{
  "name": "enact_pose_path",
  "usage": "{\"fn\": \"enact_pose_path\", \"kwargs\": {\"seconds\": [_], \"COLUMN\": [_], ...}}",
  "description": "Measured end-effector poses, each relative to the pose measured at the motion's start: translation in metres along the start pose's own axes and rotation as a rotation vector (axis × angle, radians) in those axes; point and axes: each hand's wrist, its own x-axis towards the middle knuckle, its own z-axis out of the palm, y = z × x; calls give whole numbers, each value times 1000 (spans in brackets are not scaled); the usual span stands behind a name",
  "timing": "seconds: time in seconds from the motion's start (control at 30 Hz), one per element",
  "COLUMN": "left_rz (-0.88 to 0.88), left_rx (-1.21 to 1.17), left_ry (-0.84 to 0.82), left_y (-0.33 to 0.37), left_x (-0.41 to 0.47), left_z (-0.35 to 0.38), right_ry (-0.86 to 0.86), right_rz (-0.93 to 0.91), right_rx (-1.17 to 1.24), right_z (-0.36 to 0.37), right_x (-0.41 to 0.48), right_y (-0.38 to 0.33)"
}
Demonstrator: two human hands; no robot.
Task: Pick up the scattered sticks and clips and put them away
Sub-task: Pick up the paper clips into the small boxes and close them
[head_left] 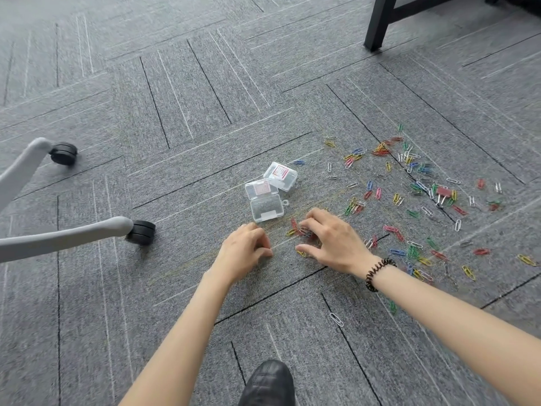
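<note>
Coloured clips (303,230) bunch under the right hand (333,244); more lie rightward.

Two boxes (265,200) lie touching at the middle of the floor (175,112), one behind and slightly right of the other. The clips (421,186) spread over the floor to their right, with a binder clip (442,192) among the farther ones. Just before the boxes, the left hand (244,250) rests on the floor, and the right hand (330,241) beside it sets its fingertips on a few clips. One clip (336,319) lies apart, between the forearms. A shoe (269,382) stands nearest. Two casters (142,232) sit far left, and a table leg (379,22) stands far behind on the right.
</note>
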Motion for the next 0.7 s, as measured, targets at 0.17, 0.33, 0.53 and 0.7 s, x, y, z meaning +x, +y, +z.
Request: {"fn": "enact_pose_path", "kwargs": {"seconds": [0.17,0.33,0.53,0.7], "left_rz": [31,43,163,196], "left_rx": [52,-65,-30,88], "left_ry": [21,157,186,161], "left_y": [5,24,40,34], "left_x": [3,11,34,39], "left_z": [10,14,11,19], "right_ry": [-10,68,140,127], "right_rz": [195,216,187,138], "right_rx": [9,61,93,34], "right_z": [2,8,11,8], "right_x": [-3,-10,-12,-11], "right_y": [-4,-10,-3,4]}}
